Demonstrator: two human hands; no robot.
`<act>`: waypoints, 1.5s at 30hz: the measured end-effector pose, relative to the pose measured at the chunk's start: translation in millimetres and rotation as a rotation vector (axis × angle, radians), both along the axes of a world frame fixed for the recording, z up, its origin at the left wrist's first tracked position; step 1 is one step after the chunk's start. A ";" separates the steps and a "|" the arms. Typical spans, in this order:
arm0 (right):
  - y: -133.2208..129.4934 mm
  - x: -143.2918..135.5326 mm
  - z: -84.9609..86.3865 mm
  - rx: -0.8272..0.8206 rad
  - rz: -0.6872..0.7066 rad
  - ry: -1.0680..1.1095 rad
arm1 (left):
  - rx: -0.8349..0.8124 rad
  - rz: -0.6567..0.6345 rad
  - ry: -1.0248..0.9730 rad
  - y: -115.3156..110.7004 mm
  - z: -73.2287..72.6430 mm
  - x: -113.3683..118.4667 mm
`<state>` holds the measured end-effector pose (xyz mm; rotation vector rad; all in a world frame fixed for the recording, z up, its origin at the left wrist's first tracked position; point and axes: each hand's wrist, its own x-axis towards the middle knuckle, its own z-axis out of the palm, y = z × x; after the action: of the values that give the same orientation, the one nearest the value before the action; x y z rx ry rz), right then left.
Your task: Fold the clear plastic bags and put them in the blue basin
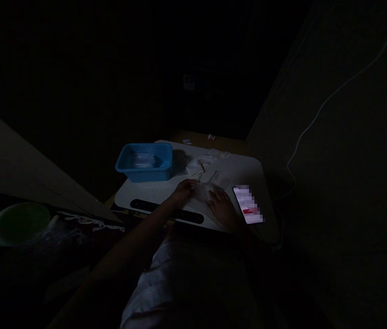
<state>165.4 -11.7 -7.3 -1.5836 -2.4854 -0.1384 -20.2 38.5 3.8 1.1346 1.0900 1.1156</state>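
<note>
A thin, see-through plastic bag or sheet (201,195) lies flat on the small white table (248,171), between my hands. My left hand (183,192) is at its left edge, fingers bent together and seeming to pinch the plastic. On its right side rests my right hand (221,205), palm down with the fingers spread. Just beyond my hands are white folded pieces (195,169), paper or packets, and a small clear plastic piece (215,176). The dim light hides finer detail.
A blue plastic basin (149,175) with clear packets (143,160) inside stands at the table's left. A lit phone (244,208) lies at the right. A dark slot (188,215) runs along the front edge. A white cable (320,109) hangs at right; a green basket (22,224) sits lower left.
</note>
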 end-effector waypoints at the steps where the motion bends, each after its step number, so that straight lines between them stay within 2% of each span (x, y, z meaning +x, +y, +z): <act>1: 0.0 0.1 -0.1 0.005 0.001 0.001 | 0.021 0.020 0.011 0.6 -1.1 2.5; 6: -0.8 0.1 0.3 0.023 0.009 0.011 | 0.121 0.119 0.111 6.2 -2.5 8.7; 11: -0.9 -0.3 0.7 0.020 0.007 0.026 | 0.267 0.141 0.282 4.6 1.3 -8.9; 14: -0.6 -0.5 0.1 0.017 0.005 0.034 | 0.473 0.014 0.534 -1.0 1.1 -24.8; 17: -0.4 -0.1 0.0 0.013 0.010 0.032 | 0.631 -0.177 0.784 -5.7 1.9 -34.8; 19: -0.5 0.3 0.4 0.016 0.013 0.023 | 0.750 -0.270 1.053 -8.3 6.6 -35.9; 21: -0.4 0.7 0.5 0.023 0.015 0.014 | 0.813 -0.249 1.283 -11.5 15.2 -31.9; 23: 0.1 1.1 -0.1 0.027 0.015 0.012 | 0.817 -0.222 1.401 -16.0 24.3 -23.2; 25: 0.9 1.5 -1.3 0.026 0.016 0.014 | 0.821 -0.377 1.419 -21.5 29.0 -11.2; 27: 1.6 1.9 -2.6 0.028 0.017 0.017 | 0.842 -0.527 1.360 -26.9 26.1 1.7; 29: 1.6 2.2 -3.1 0.030 0.021 0.018 | 0.846 -0.535 1.301 -31.6 16.5 12.3; 33: -0.8 2.5 0.3 0.035 0.007 0.007 | 0.837 -0.447 1.294 -39.4 -7.1 20.1; 36: -1.5 4.8 4.4 0.058 -0.061 -0.021 | 0.806 -0.373 1.380 -46.0 -16.2 17.8; 42: 6.7 18.8 7.9 0.088 -0.255 -0.069 | 0.723 -0.289 1.503 -58.1 -12.2 18.8; 45: 10.5 23.2 11.1 0.090 -0.285 -0.066 | 0.711 -0.263 1.521 -61.7 -8.4 23.0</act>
<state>188.7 -1.2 3.8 -1.9137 -2.2493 -0.3429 2.8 -23.2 -4.7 2.7965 1.5535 0.2208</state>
